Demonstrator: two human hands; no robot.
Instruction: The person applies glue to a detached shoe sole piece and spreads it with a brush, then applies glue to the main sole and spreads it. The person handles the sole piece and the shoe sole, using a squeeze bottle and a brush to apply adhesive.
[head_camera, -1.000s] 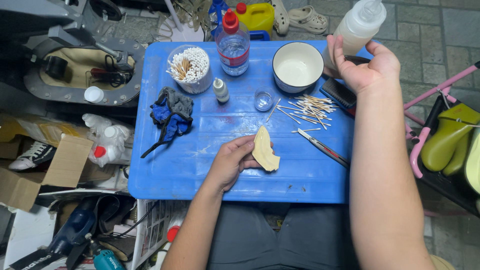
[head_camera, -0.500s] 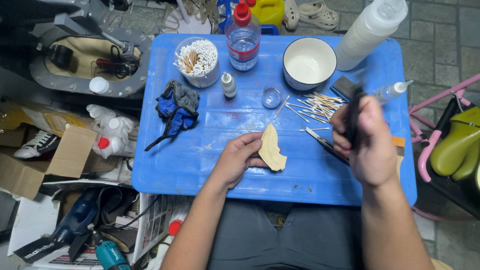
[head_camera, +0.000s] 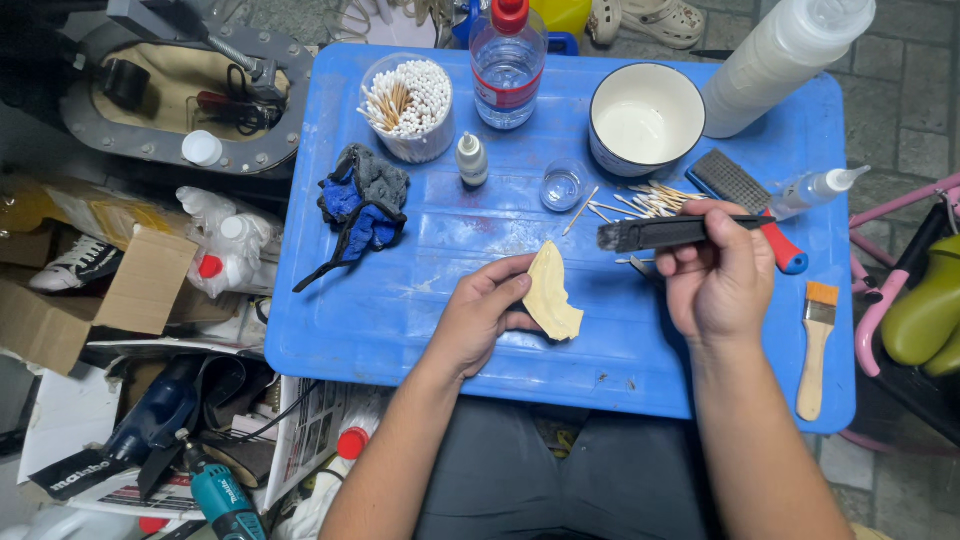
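Two hands at work over a blue surface (head_camera: 400, 330), one with a pale shaped piece, one with a black brush.

The left hand (head_camera: 482, 318) pinches the pale shaped piece (head_camera: 553, 292) near the surface's front edge, its lower end touching the plastic. The right hand (head_camera: 716, 275) is closed around a black brush (head_camera: 668, 232), bristles toward the piece. A white bowl (head_camera: 645, 118) stands by the back edge, cotton swabs (head_camera: 408, 97) toward the back left corner.

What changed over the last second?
The right hand left the tall white squeeze bottle at the far right corner, came back toward the body and took up a black-handled brush. The left hand stayed on the tan curved piece.
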